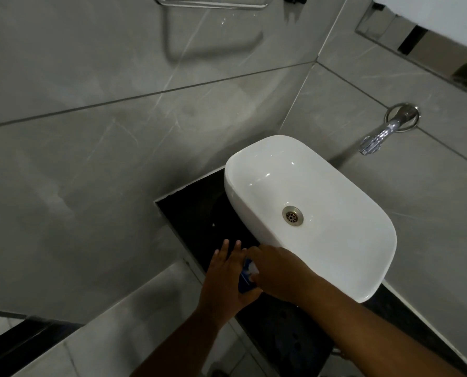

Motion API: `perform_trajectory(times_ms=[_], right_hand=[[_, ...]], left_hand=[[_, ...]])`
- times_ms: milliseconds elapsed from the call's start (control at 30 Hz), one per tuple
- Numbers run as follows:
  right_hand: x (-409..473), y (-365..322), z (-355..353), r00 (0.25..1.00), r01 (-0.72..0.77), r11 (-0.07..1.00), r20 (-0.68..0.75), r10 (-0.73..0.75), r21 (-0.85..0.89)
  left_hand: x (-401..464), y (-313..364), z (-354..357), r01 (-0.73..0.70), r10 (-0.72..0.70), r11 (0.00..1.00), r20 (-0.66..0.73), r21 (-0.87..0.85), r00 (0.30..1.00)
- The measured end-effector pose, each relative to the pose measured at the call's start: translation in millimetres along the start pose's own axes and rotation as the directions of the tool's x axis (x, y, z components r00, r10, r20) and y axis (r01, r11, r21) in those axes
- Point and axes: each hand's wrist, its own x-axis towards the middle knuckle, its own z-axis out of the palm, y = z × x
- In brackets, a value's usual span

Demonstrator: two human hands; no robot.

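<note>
Beside the white basin (368, 291), the left hand (224, 278), fingers straight and thumb hooked, steadies a blue container (243, 282) so the curled right hand (278, 270) can apparently twist its cap (254, 268).

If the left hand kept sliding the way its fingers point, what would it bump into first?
The left hand, holding a blue bottle, would probably meet the basin, across the black counter; depth is unclear.

Bathroom, white countertop basin (343, 183) on black counter (199, 210), wall tap (384, 131), grey tiled walls (91, 145), towel rail (213, 2)
</note>
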Motion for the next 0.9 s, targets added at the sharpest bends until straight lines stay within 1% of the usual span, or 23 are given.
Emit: perform_trajectory(times_ms=[67, 167, 200, 300, 367, 433, 467, 567, 600, 633, 700, 800, 867, 900], right_hand=[[2, -1, 2, 0.996, 0.086, 0.991, 0.022, -0.084, -0.106], [4, -2, 1, 0.997, 0.070, 0.994, 0.022, -0.068, -0.082], [5, -3, 2, 0.999, 0.046, 0.996, 0.019, -0.045, -0.072], [5, -5, 5, 0.996, -0.086, 0.996, -0.035, 0.087, 0.033], [5, -7, 5, 0.990, -0.123, 0.991, -0.062, 0.126, 0.049], [4, -10, 7, 0.990, -0.127, 0.992, -0.062, 0.127, 0.012], [3, -12, 7, 0.986, -0.155, 0.988, -0.057, 0.156, 0.018], [2, -12, 4, 0.956, -0.277, 0.952, -0.059, 0.287, 0.132], [2, -12, 3, 0.955, -0.284, 0.949, -0.050, 0.293, 0.134], [3, -11, 1, 0.962, -0.264, 0.959, -0.046, 0.270, 0.107], [4, -10, 0, 0.985, -0.170, 0.985, -0.040, 0.170, 0.007], [5, -11, -1, 0.999, 0.008, 0.985, 0.052, 0.001, -0.170], [6, -10, -2, 0.995, 0.049, 0.976, 0.090, -0.030, -0.212], [6, -10, -4, 0.998, 0.017, 0.982, 0.061, -0.006, -0.188]], left_hand=[[0, -1, -1, -0.006, 0.006, 1.000, 0.003, 0.013, 1.000], [-1, 0, -1, -0.007, 0.007, 1.000, -0.007, 0.005, 1.000], [-1, 0, -1, -0.011, 0.011, 1.000, -0.012, 0.001, 1.000], [-1, 0, -1, -0.018, 0.018, 1.000, -0.014, 0.017, 1.000], [-1, 0, -1, -0.025, 0.025, 1.000, -0.020, 0.017, 0.999], [-1, 0, -2, -0.027, 0.027, 1.000, -0.022, 0.012, 0.999], [-1, 0, -2, -0.029, 0.029, 1.000, -0.023, 0.005, 0.999], [-2, 1, -3, -0.055, 0.055, 0.998, -0.038, 0.010, 0.998], [-1, 2, -3, -0.055, 0.055, 0.998, -0.044, 0.010, 0.998], [-2, 3, -3, -0.049, 0.050, 0.999, -0.051, 0.004, 0.997], [-2, 4, -2, -0.029, 0.029, 0.999, -0.056, -0.012, 0.998], [-1, 3, -1, -0.033, 0.032, 0.999, -0.055, -0.008, 0.998], [1, 2, -3, -0.047, 0.048, 0.999, -0.042, 0.023, 0.998], [2, 2, -3, -0.053, 0.055, 0.998, -0.034, 0.042, 0.998]])
